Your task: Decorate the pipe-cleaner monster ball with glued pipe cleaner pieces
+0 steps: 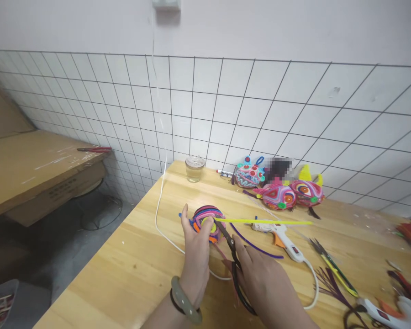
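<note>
My left hand [196, 253] grips a round, colourful craft piece [208, 211] covered in pink, blue, purple and orange fuzzy strips, thumb pressed on its front. A yellow pipe cleaner [270, 221] stretches to the right from the piece. My right hand [265, 276] holds dark-handled scissors [231, 242], whose blade tips meet the yellow strip close to my left thumb. Whether the blades are apart is hard to see. A purple pipe cleaner [256, 246] trails from beside the piece onto the table. A pink strip hangs below it.
A white glue gun [287, 240] lies right of my hands, its cord curving behind my right hand. Beyond it are a yellow-green cutter [339, 274] and another glue gun [380, 315]. Finished-looking craft pieces [279, 196] and a glass [194, 169] stand near the tiled wall [205, 105].
</note>
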Action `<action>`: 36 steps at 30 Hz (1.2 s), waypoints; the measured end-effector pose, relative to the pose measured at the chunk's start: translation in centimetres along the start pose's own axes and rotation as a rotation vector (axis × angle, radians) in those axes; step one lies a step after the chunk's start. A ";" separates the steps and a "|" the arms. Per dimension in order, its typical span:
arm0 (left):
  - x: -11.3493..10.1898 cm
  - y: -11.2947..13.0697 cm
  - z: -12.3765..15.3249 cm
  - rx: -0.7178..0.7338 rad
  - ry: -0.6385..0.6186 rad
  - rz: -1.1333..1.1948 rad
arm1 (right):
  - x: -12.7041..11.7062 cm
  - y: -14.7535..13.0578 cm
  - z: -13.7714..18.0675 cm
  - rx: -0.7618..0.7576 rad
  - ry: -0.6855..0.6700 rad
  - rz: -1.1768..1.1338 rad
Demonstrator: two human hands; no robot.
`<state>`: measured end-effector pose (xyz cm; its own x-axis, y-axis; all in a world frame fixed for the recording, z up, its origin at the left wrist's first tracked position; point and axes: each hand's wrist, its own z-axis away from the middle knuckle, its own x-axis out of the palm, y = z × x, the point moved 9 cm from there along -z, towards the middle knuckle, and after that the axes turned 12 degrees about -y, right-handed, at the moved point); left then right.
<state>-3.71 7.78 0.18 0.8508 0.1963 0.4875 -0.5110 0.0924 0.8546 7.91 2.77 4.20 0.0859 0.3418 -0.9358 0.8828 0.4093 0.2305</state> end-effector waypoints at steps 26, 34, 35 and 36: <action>-0.4 -0.9 -0.2 0.037 0.044 0.053 | -1.3 -0.1 -0.4 -0.037 0.004 0.213; -0.2 -1.2 -0.2 0.009 0.028 0.067 | -1.2 0.1 -0.7 -0.090 -0.089 0.262; -0.2 -1.3 -0.3 0.007 0.034 0.067 | -1.1 0.2 -0.7 -0.086 -0.109 0.263; -0.3 -1.4 -0.3 0.005 0.039 0.069 | -1.0 0.2 -0.8 -0.082 -0.129 0.258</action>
<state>-3.26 7.89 -1.25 0.8080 0.2402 0.5380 -0.5676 0.0723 0.8201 7.67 3.21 5.37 0.3648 0.3354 -0.8686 0.7845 0.3917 0.4808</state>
